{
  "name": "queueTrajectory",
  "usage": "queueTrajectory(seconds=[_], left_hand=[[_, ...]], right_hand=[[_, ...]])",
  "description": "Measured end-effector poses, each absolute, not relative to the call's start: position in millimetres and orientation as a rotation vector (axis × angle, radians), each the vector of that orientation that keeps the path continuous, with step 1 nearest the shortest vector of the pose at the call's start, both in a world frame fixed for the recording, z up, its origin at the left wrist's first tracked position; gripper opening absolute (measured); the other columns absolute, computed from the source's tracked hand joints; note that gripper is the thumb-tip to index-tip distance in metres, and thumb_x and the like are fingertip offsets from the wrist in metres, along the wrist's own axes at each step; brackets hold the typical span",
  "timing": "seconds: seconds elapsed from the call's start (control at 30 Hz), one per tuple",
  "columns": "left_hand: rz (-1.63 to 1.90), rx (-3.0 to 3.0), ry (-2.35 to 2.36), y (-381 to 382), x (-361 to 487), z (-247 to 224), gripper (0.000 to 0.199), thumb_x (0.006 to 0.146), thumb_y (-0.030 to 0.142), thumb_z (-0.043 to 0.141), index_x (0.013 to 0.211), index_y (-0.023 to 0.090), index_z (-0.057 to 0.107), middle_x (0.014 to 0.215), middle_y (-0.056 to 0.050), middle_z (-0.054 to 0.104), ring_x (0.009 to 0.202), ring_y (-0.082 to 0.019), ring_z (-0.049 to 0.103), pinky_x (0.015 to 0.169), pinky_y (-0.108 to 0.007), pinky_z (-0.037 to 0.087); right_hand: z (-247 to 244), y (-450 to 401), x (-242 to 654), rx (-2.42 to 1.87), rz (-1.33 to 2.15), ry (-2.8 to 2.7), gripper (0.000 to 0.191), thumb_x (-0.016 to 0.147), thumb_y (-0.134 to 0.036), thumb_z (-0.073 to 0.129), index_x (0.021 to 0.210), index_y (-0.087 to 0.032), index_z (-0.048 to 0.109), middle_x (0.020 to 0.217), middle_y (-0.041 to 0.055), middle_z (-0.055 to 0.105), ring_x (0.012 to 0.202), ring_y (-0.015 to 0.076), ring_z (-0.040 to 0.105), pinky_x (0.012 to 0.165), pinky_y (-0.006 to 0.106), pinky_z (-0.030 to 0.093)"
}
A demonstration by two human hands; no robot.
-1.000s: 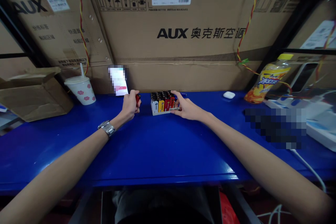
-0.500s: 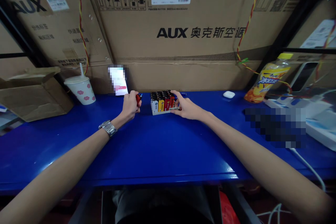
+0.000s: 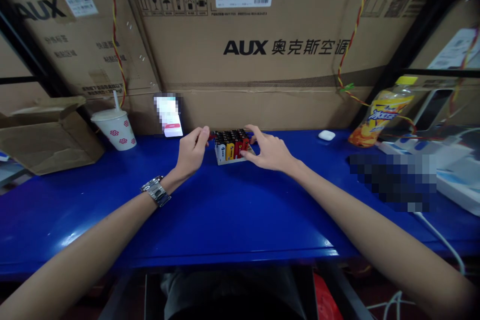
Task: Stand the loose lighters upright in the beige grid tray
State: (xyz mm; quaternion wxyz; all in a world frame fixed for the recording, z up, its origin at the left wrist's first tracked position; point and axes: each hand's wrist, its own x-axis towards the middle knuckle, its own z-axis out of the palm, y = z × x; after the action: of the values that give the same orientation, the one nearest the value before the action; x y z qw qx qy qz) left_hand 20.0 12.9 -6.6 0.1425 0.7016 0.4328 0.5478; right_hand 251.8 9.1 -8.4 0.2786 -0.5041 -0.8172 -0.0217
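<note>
A small pale tray (image 3: 231, 162) holds rows of lighters (image 3: 230, 151) with black tops and white, yellow and red bodies. My left hand (image 3: 193, 150), with a metal watch at its wrist, is closed just left of the tray. A bit of a red lighter (image 3: 211, 136) shows past its fingertips; the rest is hidden. My right hand (image 3: 270, 152) grips the tray's right end, thumb at the front and fingers behind. Partly hidden behind that hand, something blue (image 3: 249, 135) lies by the tray.
A lit phone (image 3: 172, 117), a paper cup with straw (image 3: 119, 130) and an open carton (image 3: 48, 140) stand left. To the right are a white case (image 3: 326, 135), a drink bottle (image 3: 386, 110) and a blurred dark object (image 3: 393, 180) with a cable. Large cardboard boxes (image 3: 262, 85) form the back.
My left hand has moved right, up to the tray's left side, and turned so the red lighter is mostly hidden. The right thumb has shifted slightly left and up on the tray's front.
</note>
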Motion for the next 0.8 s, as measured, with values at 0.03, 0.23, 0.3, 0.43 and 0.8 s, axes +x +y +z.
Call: queueTrajectory(seconds=[0.03, 0.23, 0.3, 0.43, 0.8], left_hand=[[1.585, 2.118, 1.242, 9, 23, -5, 0.033, 0.093, 0.038, 0.04, 0.07, 0.018, 0.054, 0.063, -0.002, 0.054, 0.057, -0.013, 0.05, 0.056, -0.028, 0.04], [1.613, 2.426, 1.059, -7, 38, -7, 0.011, 0.087, 0.029, 0.052, 0.092, 0.018, 0.049, 0.088, -0.006, 0.056, 0.077, -0.016, 0.055, 0.07, -0.03, 0.046], [1.563, 2.485, 0.985, -8, 40, -9, 0.009, 0.089, 0.027, 0.049, 0.093, 0.018, 0.049, 0.089, -0.006, 0.056, 0.079, -0.016, 0.055, 0.071, -0.031, 0.047], [1.537, 2.566, 0.991, -5, 36, -12, 0.014, 0.092, 0.023, 0.041, 0.103, 0.019, 0.049, 0.098, -0.008, 0.057, 0.089, -0.018, 0.056, 0.08, -0.034, 0.047], [0.932, 2.535, 1.892, 56, -25, -33, 0.036, 0.072, 0.003, 0.043, 0.103, 0.012, 0.06, 0.108, -0.018, 0.054, 0.103, -0.033, 0.051, 0.087, -0.049, 0.043]], right_hand=[[-5, 5, 248, -1.361, -0.109, -2.136, 0.062, 0.08, -0.054, 0.052, 0.132, -0.022, 0.041, 0.097, 0.0104, 0.067, 0.074, 0.0241, 0.062, 0.061, 0.033, 0.041], [2, -13, 221, -0.954, 0.167, -2.091, 0.038, 0.092, -0.05, 0.039, 0.085, -0.017, 0.057, 0.069, 0.0018, 0.061, 0.055, 0.0099, 0.048, 0.054, 0.024, 0.035], [1, -14, 216, -0.888, 0.265, -2.064, 0.037, 0.091, -0.05, 0.042, 0.084, -0.017, 0.056, 0.068, 0.0009, 0.059, 0.054, 0.009, 0.045, 0.053, 0.024, 0.036], [0, -5, 222, -0.832, 0.526, -1.927, 0.035, 0.089, -0.053, 0.047, 0.09, -0.018, 0.054, 0.065, -0.0013, 0.055, 0.052, 0.0091, 0.048, 0.051, 0.024, 0.039], [-8, 30, 287, -0.965, 0.828, -1.877, 0.034, 0.078, -0.048, 0.062, 0.075, -0.014, 0.057, 0.048, -0.0033, 0.05, 0.039, 0.008, 0.043, 0.04, 0.024, 0.034]])
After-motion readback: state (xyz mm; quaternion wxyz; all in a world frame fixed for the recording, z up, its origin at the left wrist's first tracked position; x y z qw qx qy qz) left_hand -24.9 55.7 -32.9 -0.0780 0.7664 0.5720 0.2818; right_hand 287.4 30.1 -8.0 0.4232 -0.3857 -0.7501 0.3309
